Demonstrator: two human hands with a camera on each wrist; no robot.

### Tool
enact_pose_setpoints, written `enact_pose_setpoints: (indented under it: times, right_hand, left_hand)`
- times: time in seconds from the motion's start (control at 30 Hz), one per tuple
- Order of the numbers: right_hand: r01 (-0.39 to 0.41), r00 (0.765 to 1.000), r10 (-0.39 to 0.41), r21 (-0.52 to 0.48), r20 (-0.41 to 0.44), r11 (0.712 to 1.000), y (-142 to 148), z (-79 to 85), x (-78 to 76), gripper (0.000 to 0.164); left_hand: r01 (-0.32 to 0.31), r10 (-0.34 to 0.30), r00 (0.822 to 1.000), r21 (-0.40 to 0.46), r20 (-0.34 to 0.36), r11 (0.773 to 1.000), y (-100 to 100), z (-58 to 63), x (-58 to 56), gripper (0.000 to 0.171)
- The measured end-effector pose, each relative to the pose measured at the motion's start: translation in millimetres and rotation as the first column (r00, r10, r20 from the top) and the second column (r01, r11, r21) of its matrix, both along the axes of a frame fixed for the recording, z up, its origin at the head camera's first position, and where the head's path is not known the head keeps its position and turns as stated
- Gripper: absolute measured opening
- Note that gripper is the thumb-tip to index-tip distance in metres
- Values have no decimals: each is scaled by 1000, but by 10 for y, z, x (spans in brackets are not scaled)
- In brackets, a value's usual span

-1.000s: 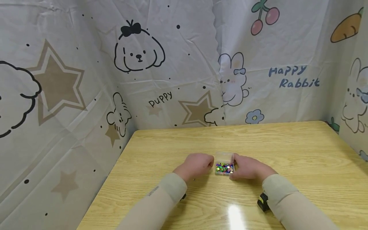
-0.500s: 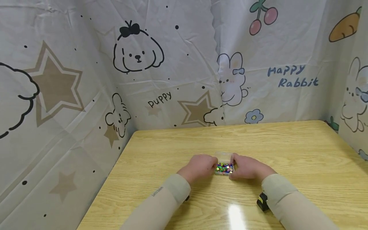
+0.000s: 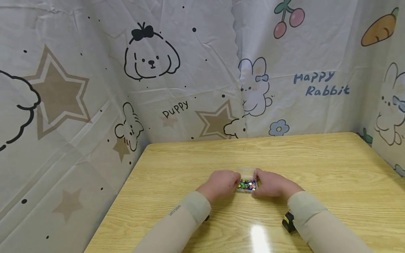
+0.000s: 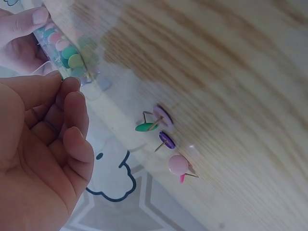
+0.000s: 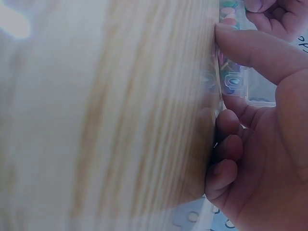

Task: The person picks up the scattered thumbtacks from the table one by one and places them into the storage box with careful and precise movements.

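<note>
A small clear plastic box of colourful thumbtacks stands on the table, its clear lid raised at the back. From the right, my right hand grips the box between thumb and fingers. My left hand is at the box's left edge, fingers curled in and thumb tip meeting the index finger. I cannot tell whether a thumbtack is between those tips. In the left wrist view, several loose thumbtacks lie on the table: lilac, green, purple and pink.
The wooden table has a printed curtain hanging behind it and along both sides. A black device is strapped at the right wrist. Light glares off the table's near part.
My left hand has moved right, from just beside the box to its left edge, and has stayed there over the last half second. My right hand keeps its grip on the box.
</note>
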State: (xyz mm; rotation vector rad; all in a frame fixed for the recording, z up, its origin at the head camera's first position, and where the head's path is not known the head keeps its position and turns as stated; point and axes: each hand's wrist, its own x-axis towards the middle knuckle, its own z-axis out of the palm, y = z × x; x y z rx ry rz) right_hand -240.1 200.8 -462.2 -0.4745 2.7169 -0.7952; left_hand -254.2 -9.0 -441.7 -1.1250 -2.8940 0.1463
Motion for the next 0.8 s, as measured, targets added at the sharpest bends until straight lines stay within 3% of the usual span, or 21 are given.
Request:
enact_pose_setpoints:
  times: [0.8]
  right_hand:
    - [-4,1000,4,16,10,1000,3,14,-20,47]
  left_hand:
    - [-49,49,997,-12,54,999,56,-39,4,9]
